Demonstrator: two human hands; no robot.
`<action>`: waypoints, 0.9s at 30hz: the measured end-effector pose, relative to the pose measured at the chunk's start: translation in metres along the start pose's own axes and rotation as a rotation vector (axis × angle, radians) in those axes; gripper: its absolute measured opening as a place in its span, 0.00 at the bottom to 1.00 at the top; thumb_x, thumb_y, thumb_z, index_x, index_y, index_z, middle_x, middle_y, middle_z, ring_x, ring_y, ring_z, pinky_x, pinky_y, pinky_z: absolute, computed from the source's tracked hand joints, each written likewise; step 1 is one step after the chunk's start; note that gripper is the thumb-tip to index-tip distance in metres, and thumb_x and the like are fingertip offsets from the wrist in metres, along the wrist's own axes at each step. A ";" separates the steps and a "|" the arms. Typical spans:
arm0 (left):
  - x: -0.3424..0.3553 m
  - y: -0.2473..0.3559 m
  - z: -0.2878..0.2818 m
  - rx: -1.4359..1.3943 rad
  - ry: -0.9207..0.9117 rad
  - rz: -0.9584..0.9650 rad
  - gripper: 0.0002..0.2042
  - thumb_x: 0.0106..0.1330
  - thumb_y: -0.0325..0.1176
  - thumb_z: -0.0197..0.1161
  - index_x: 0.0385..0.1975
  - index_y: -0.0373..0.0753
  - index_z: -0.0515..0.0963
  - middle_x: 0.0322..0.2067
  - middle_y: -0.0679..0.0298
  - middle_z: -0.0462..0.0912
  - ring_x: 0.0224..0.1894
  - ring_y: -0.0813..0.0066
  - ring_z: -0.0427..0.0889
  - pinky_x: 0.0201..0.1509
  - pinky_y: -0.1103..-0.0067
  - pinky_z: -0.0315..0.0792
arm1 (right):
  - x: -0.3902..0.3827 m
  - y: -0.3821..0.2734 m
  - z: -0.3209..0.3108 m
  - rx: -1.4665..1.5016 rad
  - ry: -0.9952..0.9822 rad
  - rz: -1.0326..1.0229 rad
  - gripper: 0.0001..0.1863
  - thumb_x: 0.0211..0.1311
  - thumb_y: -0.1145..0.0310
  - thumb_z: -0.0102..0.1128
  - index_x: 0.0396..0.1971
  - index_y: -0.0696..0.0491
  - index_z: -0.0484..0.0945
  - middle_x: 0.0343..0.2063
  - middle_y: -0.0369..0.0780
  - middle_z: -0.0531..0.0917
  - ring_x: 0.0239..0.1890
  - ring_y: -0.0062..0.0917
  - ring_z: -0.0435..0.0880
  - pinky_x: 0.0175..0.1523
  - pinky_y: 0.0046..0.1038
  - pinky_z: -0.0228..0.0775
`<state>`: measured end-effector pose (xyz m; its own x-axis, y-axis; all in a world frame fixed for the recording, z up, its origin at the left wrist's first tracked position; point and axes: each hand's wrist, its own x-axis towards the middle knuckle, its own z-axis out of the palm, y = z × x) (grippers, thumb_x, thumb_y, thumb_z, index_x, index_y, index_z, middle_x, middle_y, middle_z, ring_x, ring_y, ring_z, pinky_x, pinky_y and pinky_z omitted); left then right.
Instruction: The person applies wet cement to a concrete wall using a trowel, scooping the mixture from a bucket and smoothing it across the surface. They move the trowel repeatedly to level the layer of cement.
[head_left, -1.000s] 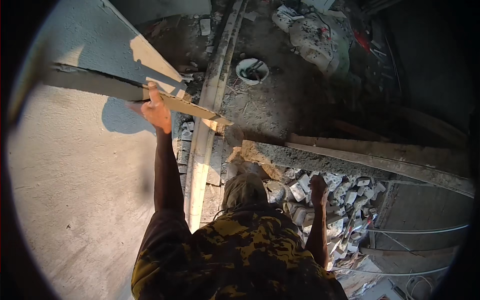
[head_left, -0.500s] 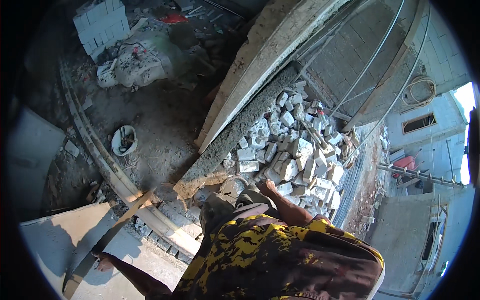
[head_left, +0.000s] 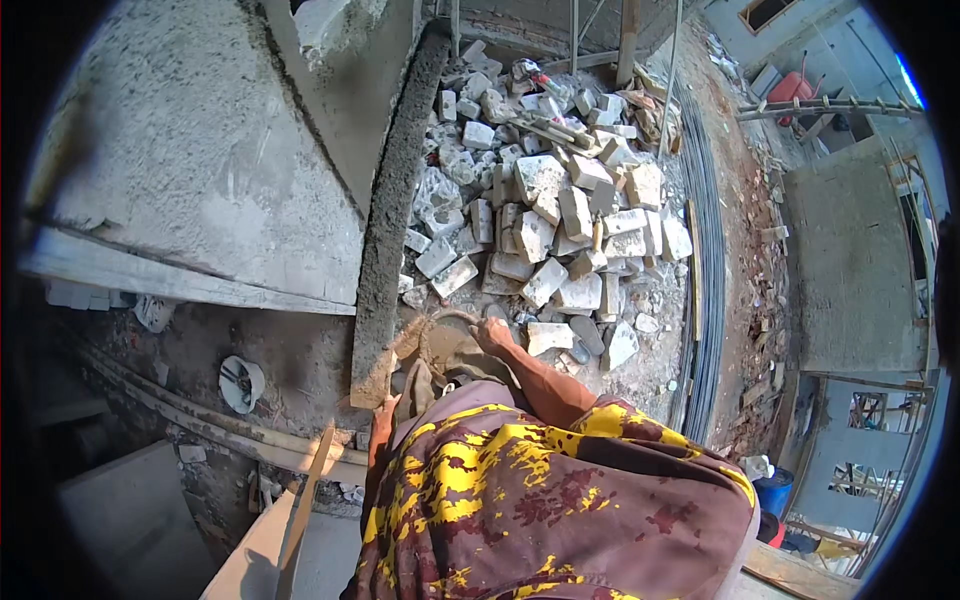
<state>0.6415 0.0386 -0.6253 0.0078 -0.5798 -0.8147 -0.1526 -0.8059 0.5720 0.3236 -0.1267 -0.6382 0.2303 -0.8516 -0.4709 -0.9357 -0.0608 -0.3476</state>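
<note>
My right hand (head_left: 491,336) is closed on the curved rim of a round container (head_left: 455,315), which sits low in front of my legs. Something grey-brown, perhaps mortar, shows inside it; my clothes hide the rest. My left hand (head_left: 384,408) is close to the lower end of a narrow wall top coated in rough grey mortar (head_left: 385,240). Its fingers are too small and partly covered to read, so I cannot tell whether it touches the wall. Left of that arm, a long wooden board (head_left: 306,495) leans at a slant, with no hand on it.
A heap of pale bricks and blocks (head_left: 570,235) lies beyond my right hand. Long steel bars (head_left: 708,270) run along its right side. On the lower ground at left stand a white bucket (head_left: 241,384) and curved pipe-like rails (head_left: 210,408). A large concrete slab (head_left: 220,170) rises at upper left.
My left hand has let go of the wooden board and come in toward the wall's end. My right hand stays at the container. The view has swung toward the brick heap.
</note>
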 end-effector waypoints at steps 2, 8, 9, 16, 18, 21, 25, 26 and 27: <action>0.005 -0.003 -0.011 -0.163 0.239 -0.061 0.26 0.66 0.51 0.48 0.61 0.46 0.64 0.55 0.60 0.70 0.51 0.67 0.71 0.52 0.71 0.65 | 0.003 0.069 0.002 0.176 0.275 0.109 0.22 0.59 0.54 0.49 0.33 0.60 0.79 0.32 0.55 0.80 0.37 0.48 0.79 0.45 0.44 0.69; -0.026 -0.008 -0.023 -0.470 0.755 -0.486 0.08 0.64 0.40 0.51 0.41 0.52 0.68 0.30 0.66 0.74 0.23 0.67 0.72 0.15 0.71 0.62 | 0.023 0.307 0.006 1.126 0.379 0.803 0.11 0.59 0.63 0.54 0.36 0.53 0.76 0.20 0.34 0.79 0.19 0.19 0.78 0.17 0.22 0.67; -0.022 -0.002 -0.010 -0.427 0.794 -0.554 0.07 0.64 0.42 0.52 0.40 0.55 0.68 0.29 0.66 0.73 0.21 0.67 0.72 0.16 0.74 0.63 | 0.028 0.344 0.001 1.175 0.467 0.810 0.10 0.60 0.63 0.54 0.36 0.53 0.76 0.20 0.34 0.79 0.18 0.19 0.78 0.17 0.21 0.65; 0.120 0.025 0.132 -0.351 0.282 -0.434 0.18 0.64 0.42 0.56 0.50 0.41 0.69 0.43 0.59 0.79 0.35 0.68 0.81 0.27 0.80 0.72 | 0.106 0.516 -0.056 0.424 0.546 0.815 0.23 0.60 0.53 0.47 0.45 0.55 0.77 0.39 0.50 0.81 0.46 0.41 0.79 0.50 0.36 0.66; 0.182 0.015 0.174 -0.431 0.081 -0.570 0.28 0.65 0.49 0.53 0.60 0.40 0.57 0.59 0.54 0.65 0.53 0.54 0.74 0.49 0.64 0.73 | 0.139 0.536 -0.058 0.439 0.646 0.678 0.26 0.65 0.52 0.44 0.47 0.60 0.74 0.40 0.52 0.80 0.45 0.44 0.78 0.51 0.36 0.66; 0.270 -0.020 0.242 -0.607 0.364 -0.989 0.45 0.53 0.62 0.59 0.67 0.49 0.47 0.68 0.55 0.40 0.65 0.40 0.48 0.58 0.47 0.59 | 0.187 0.556 -0.048 0.359 0.677 0.671 0.30 0.67 0.47 0.38 0.53 0.58 0.70 0.48 0.52 0.76 0.52 0.46 0.72 0.56 0.37 0.61; 0.328 -0.083 0.276 -0.989 0.517 -0.769 0.24 0.67 0.54 0.44 0.58 0.47 0.60 0.60 0.61 0.63 0.59 0.50 0.63 0.62 0.50 0.53 | 0.223 0.573 -0.022 0.399 0.638 0.527 0.29 0.67 0.45 0.37 0.40 0.59 0.73 0.28 0.49 0.75 0.32 0.40 0.73 0.40 0.37 0.63; 0.331 -0.095 0.286 -1.074 0.571 -0.590 0.21 0.69 0.52 0.42 0.56 0.47 0.62 0.58 0.61 0.65 0.57 0.56 0.67 0.62 0.53 0.56 | 0.229 0.575 -0.017 0.385 0.605 0.516 0.30 0.66 0.44 0.38 0.39 0.60 0.73 0.26 0.47 0.75 0.30 0.38 0.72 0.39 0.36 0.63; 0.335 -0.101 0.286 -1.255 0.413 -0.265 0.15 0.69 0.48 0.44 0.47 0.47 0.65 0.49 0.65 0.69 0.50 0.62 0.71 0.58 0.60 0.62 | 0.234 0.576 -0.015 0.371 0.590 0.605 0.30 0.65 0.43 0.39 0.39 0.60 0.72 0.26 0.46 0.74 0.29 0.36 0.72 0.39 0.35 0.63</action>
<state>0.3770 -0.0396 -0.9834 0.2251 -0.2049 -0.9526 0.8986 -0.3344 0.2842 -0.1652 -0.3688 -0.9360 -0.5389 -0.8175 -0.2031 -0.6833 0.5652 -0.4622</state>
